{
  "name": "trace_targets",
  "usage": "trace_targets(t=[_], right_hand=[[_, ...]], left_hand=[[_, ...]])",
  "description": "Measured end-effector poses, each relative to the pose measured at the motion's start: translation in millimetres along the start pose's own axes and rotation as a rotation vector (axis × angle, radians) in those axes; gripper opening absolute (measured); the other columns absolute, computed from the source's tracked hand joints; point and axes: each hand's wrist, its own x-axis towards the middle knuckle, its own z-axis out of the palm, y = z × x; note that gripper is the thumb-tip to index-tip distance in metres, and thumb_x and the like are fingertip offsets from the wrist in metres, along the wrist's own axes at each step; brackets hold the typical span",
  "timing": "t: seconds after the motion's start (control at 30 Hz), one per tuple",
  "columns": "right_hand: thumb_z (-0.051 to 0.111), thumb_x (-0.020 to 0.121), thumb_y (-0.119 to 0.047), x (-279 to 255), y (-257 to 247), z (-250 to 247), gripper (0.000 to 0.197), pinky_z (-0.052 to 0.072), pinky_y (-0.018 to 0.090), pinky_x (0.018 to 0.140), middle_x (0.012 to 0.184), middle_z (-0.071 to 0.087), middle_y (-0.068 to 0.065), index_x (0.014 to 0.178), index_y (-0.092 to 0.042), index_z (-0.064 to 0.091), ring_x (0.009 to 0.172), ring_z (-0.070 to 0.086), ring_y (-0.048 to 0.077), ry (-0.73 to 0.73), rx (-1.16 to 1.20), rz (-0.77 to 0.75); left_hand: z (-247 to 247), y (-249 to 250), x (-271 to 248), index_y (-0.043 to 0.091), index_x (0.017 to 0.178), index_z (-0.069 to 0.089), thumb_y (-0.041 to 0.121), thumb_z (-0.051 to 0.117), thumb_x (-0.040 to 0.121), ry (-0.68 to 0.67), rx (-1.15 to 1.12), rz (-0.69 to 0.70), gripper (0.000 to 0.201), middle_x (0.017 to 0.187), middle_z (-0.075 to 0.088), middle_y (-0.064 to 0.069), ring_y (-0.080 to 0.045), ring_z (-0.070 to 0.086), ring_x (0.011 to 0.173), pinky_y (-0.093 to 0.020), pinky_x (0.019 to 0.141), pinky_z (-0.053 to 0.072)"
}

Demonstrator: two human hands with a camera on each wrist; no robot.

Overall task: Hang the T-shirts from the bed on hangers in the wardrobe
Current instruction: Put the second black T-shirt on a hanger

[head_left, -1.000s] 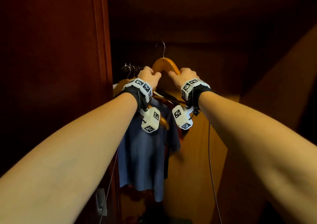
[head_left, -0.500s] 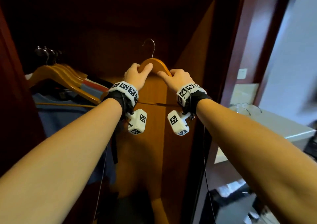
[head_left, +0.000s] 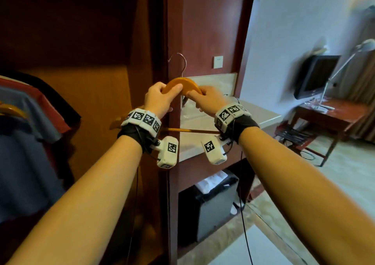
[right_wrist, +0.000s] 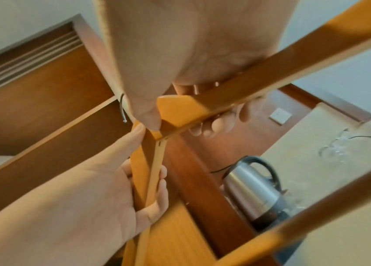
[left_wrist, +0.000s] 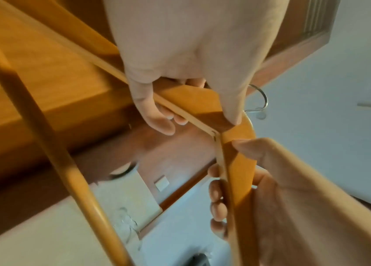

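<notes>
A bare wooden hanger (head_left: 183,83) with a metal hook (head_left: 179,61) is held up in front of the wardrobe's right side panel (head_left: 174,173). My left hand (head_left: 167,92) grips its left shoulder just beside the top. My right hand (head_left: 195,97) grips the right shoulder the same way. The thin crossbar (head_left: 192,131) runs below my wrists. In the left wrist view my thumb and fingers curl round the hanger (left_wrist: 193,100). The right wrist view shows the same grip on the hanger (right_wrist: 175,109). Blue (head_left: 22,163) and red (head_left: 52,112) T-shirts hang inside the wardrobe at the left. No bed is in view.
Right of the wardrobe a pale counter (head_left: 257,115) holds a steel kettle (right_wrist: 252,189) and glasses (right_wrist: 334,151), with a small black fridge (head_left: 215,206) under it. Farther right stand a wooden desk (head_left: 332,112), a TV (head_left: 316,76) and a lamp (head_left: 345,62). A pale floor (head_left: 345,173) lies on the right.
The view has swung right, away from the wardrobe rail. Both hands have carried the bare hanger out from the rail to the wardrobe's right edge, keeping their grip.
</notes>
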Motion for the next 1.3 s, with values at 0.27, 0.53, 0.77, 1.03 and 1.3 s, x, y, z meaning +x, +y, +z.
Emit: trace_targets(t=[0.27,0.53,0.77,1.03,1.3], right_hand=[[0.063,0.087,-0.049,-54,140,-109,0.042,0.047,0.045,0.075,0.079,0.059,0.015,0.087,-0.008,0.065,0.073,0.052,0.022,0.084,0.094,0.129],[0.062,0.074,-0.07,-93,285,-218,0.047,0.05,0.037,0.073,0.073,0.066,-0.003,0.077,-0.023,0.067,0.073,0.062,0.016,0.223,0.023,0.289],[0.064,0.071,-0.073,-114,422,-291,0.049,0.039,0.033,0.06,0.053,0.047,-0.012,0.065,-0.024,0.059,0.052,0.044,0.008,0.44,-0.038,0.399],[0.062,0.08,-0.073,-103,549,-390,0.046,0.041,0.037,0.079,0.06,0.054,-0.013,0.065,-0.03,0.058,0.064,0.051,0.007,0.584,-0.227,0.698],[0.066,0.052,-0.091,-125,684,-479,0.067,0.039,0.039,0.07,0.058,0.057,-0.011,0.078,-0.029,0.07,0.061,0.052,0.008,0.805,-0.042,0.795]], left_hand=[[184,7,-46,0.018,0.085,0.054,0.036,0.075,0.085,-0.195,-0.189,-0.108,0.028,0.09,0.058,-0.003,-0.019,0.061,0.093,-0.041,0.08,0.058],[358,12,-64,0.018,0.086,0.06,0.029,0.075,0.086,-0.448,-0.295,-0.206,0.019,0.091,0.065,0.0,-0.015,0.064,0.095,-0.034,0.084,0.054],[524,-19,-56,0.022,0.086,0.065,0.032,0.081,0.079,-0.661,-0.364,-0.222,0.02,0.093,0.07,-0.005,-0.019,0.067,0.089,-0.033,0.079,0.052],[726,-28,-24,0.016,0.102,0.067,0.036,0.078,0.082,-0.88,-0.38,-0.194,0.03,0.104,0.073,-0.011,-0.026,0.07,0.099,-0.04,0.087,0.055],[908,-20,-28,0.019,0.095,0.064,0.05,0.082,0.07,-1.136,-0.368,-0.108,0.044,0.093,0.065,-0.014,-0.024,0.06,0.085,-0.041,0.082,0.052]])
